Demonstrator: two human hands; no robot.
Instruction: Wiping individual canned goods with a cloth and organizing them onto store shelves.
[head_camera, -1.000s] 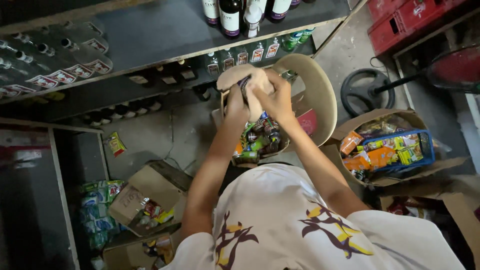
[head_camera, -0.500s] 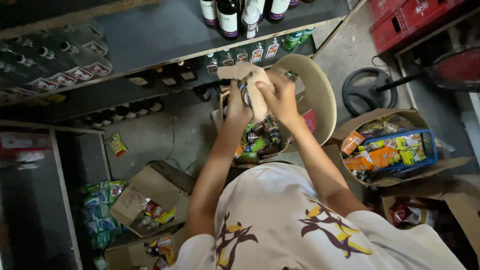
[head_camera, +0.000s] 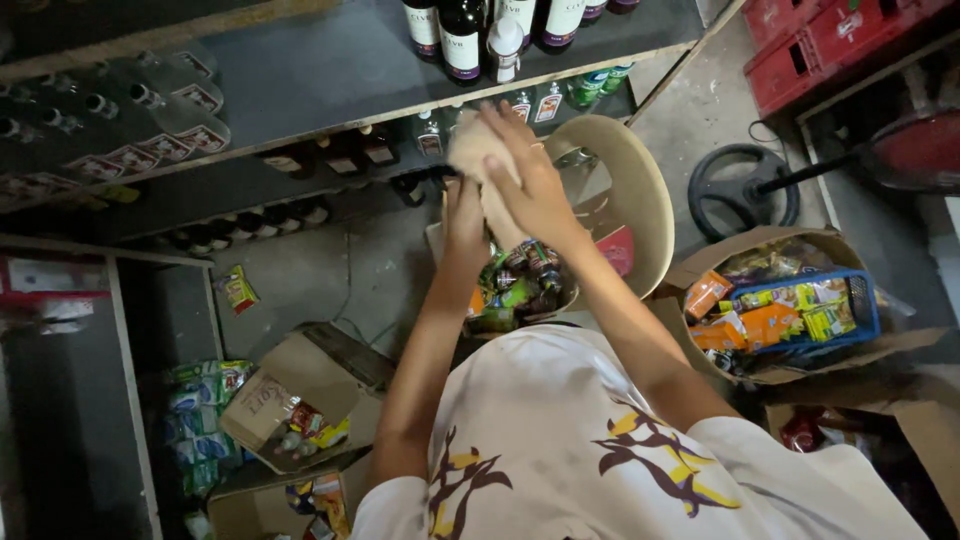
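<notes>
Two hands meet on one item, entries listed largest first. Beige plastic chair (head_camera: 640, 190): round back at about 1 o'clock from the person, seat carrying the open box. Cardboard box of packets (head_camera: 520, 290): on the chair seat at 12 o'clock, directly below both hands, filled with small green, red and orange wrapped goods. Tan cardboard piece (head_camera: 478, 150): held above the box, long axis running roughly 11 to 5 o'clock, upper end toward the bottle shelf (head_camera: 330, 80), lower end pointing down into the box; it may be a raised flap of the box rather than a loose piece, as motion blur hides the join. Right hand (head_camera: 530, 180): laid over the piece from the 3 o'clock side, fingers spread and curled about its upper part, higher of the two and covering more of it. Left hand (head_camera: 465, 215): gripping the lower part from the 7 o'clock side, fingers closed on it, thumb hidden. Nearby: blue basket (head_camera: 800, 320) of snack packs at 3 o'clock, well apart from the hands.
</notes>
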